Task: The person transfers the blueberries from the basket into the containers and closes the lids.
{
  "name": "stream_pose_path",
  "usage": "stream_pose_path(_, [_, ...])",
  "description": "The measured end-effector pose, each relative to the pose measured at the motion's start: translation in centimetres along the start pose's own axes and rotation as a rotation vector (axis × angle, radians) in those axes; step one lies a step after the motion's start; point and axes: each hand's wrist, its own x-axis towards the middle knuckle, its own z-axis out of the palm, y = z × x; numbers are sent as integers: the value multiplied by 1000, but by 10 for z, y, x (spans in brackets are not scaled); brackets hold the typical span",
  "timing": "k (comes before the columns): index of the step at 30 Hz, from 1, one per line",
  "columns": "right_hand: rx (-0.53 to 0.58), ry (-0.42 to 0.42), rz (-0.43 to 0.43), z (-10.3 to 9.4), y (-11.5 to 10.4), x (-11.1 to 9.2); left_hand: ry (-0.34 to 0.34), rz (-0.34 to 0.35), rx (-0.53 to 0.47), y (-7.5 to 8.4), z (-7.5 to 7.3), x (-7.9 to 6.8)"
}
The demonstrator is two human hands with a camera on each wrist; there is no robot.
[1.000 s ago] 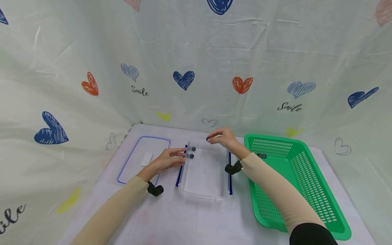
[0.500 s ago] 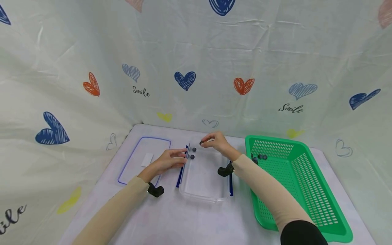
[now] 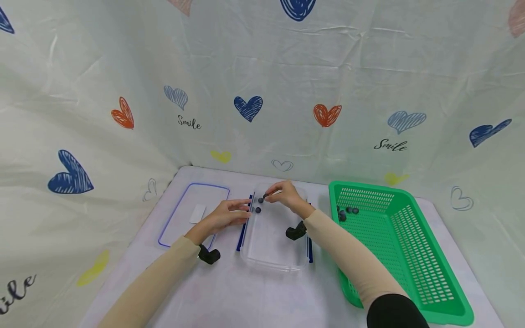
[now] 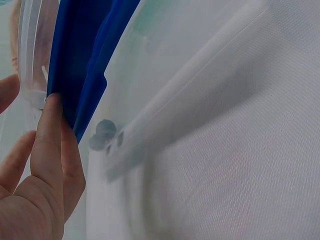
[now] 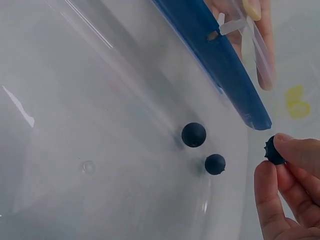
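Observation:
My right hand pinches a dark blueberry between thumb and fingers, over the far left corner of a clear plastic box. Two more blueberries lie on the box floor near its left wall, a larger one and a smaller one. With its fingers mostly straight, my left hand touches the left side of the box. In the left wrist view its fingertips rest against the blue side latch, which hangs folded down.
A green slotted basket stands to the right, with several blueberries in its far left corner. Left of the box lies a clear lid with a blue rim, a white label on it. A heart-printed curtain hangs behind the table.
My right hand has moved left and slightly down with the pinched blueberry, from the box's far edge to its far left corner. More blueberries in the basket now show. My left hand stays put.

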Motion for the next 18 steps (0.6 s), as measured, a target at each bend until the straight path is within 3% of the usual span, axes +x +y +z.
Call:
stream_pose_path(11, [-16, 12, -23, 13, 4, 2, -15, 2, -28, 0, -1, -1])
stream_pose_path(18, [21, 11, 15, 18, 6, 5, -23, 12, -30, 0, -1, 0])
